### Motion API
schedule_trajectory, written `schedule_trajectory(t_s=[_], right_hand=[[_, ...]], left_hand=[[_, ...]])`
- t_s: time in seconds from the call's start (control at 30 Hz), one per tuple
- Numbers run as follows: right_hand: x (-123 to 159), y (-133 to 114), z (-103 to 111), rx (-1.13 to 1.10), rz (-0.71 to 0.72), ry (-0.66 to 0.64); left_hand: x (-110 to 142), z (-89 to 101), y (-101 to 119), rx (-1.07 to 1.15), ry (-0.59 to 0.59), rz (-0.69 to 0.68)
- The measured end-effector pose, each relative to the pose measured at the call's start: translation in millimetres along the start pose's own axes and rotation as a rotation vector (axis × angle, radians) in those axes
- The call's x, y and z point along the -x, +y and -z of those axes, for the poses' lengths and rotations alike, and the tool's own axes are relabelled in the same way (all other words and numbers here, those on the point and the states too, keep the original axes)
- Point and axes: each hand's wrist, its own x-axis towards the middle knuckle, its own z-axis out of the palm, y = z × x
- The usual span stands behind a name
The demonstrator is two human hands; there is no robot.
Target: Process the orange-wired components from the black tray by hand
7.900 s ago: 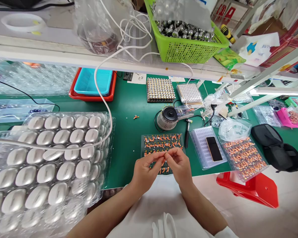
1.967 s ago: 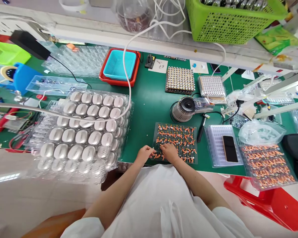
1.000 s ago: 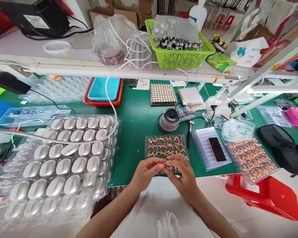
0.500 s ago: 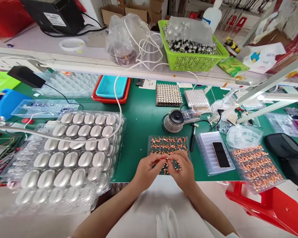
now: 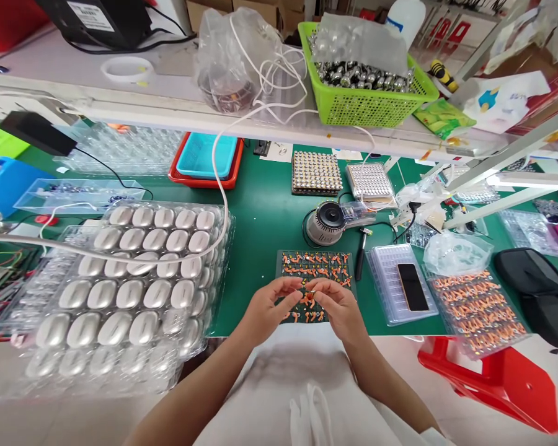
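Observation:
My hands are close together over a dark green tray [image 5: 286, 263] filled with rows of small orange parts with metal and yellow bits. My right hand [image 5: 339, 306] is closed in a pinch on a small orange part [image 5: 309, 296] between its thumb and index finger. Just left of that part, my left hand [image 5: 270, 310] has its thumb and index finger curved with a gap between them, and they appear to hold nothing. The hands cover part of the tray's lower rows. Fine details of the held part are too small to make out.
Behind the tray stands a round grey device [image 5: 326, 223], with a hammer [image 5: 361, 254] to its right. A phone [image 5: 413, 287] lies on stacked clear trays. Silver mouse-like shells [image 5: 130, 294] fill trays at left. A white cable [image 5: 225, 204] hangs from the shelf [image 5: 167, 108].
My right hand left the tray between two and one seconds ago, and both hands met over it around a small part. Since then my left fingers have drawn slightly apart from it.

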Motion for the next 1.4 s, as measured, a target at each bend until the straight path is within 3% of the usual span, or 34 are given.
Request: schedule_trajectory(t_s=[0.17,0.37,0.57,0.67,0.73,0.8,0.83,0.97,1.1,1.27,1.4], right_hand=[[-4.3,-3.1,2.4,-0.1,-0.146,-0.126],[-17.3,-2.4,2.1,-0.234,-0.19,-0.19],[-26.9,3.4,0.6,-0.248,-0.168,-0.242],[-46.2,9.9,12.7,0.035,-0.078,-0.288],[-73.2,11.0,28.8,0.461,0.038,-0.284],[-111.4,7.0,47.5,1.03,0.195,-0.181],[-133.2,3.1,56.3,1.143,0.211,-0.149],[-218.2,-19.4,76.2,1.437,0.261,-0.182],[-276.2,-40.1,70.8,1.713,0.28,-0.409],[-312.5,-47.3,49.8,1.942,0.235,-0.763],[-320.2,-42.8,34.0,2.029,0.209,-0.874]], left_hand=[[-8.4,1.1,3.7,-0.028,-0.092,-0.136],[-15.5,-7.7,2.7,0.098,-0.007,-0.161],[-24.8,-3.4,1.5,0.143,0.027,-0.057],[-32.4,1.1,-2.7,0.163,0.081,0.022],[-37.8,4.4,-8.0,0.185,0.132,0.092],[-42.9,7.8,-14.7,0.213,0.16,0.164],[-45.2,9.4,-18.4,0.233,0.166,0.193],[-51.4,14.5,-32.1,0.297,0.18,0.268],[-53.6,21.0,-41.8,0.312,0.199,0.28],[-55.5,31.5,-49.1,0.313,0.225,0.263],[-58.1,34.3,-58.0,0.348,0.263,0.261]])
